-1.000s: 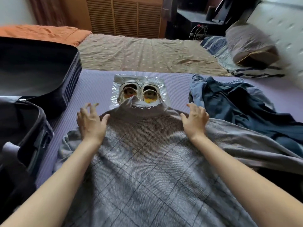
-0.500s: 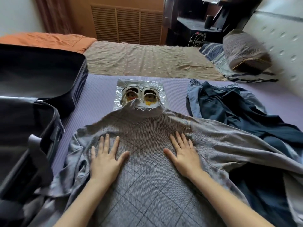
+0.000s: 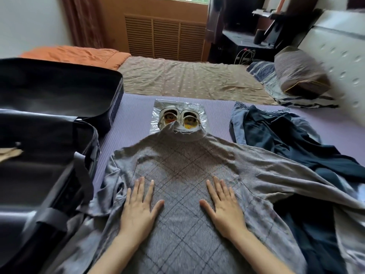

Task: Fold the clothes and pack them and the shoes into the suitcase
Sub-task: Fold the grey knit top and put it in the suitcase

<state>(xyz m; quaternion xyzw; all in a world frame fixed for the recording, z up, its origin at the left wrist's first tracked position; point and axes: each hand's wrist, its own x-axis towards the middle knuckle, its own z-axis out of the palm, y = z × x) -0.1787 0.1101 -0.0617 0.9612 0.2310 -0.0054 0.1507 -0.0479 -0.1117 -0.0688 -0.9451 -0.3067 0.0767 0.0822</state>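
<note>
Pressing palm-down on the sweater (image 3: pixel 183 167), the left hand (image 3: pixel 138 210) and right hand (image 3: pixel 225 212) lie flat on its chest, each grip wide and holding nothing. One sleeve bunches against the open suitcase (image 3: pixel 90 143) at left; the other drapes over the dark clothes (image 3: pixel 286 139). Folding from here could drag those clothes along or trap creases. Farther off, the collar overlaps the shoes (image 3: pixel 178 119) on their plastic (image 3: pixel 201 109); tugging the sweater might shift them across the bed (image 3: pixel 134 107).

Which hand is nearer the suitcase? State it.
Left. The left hand presses the sweater just right of the suitcase; the right hand presses it farther right, beyond the left.
</note>
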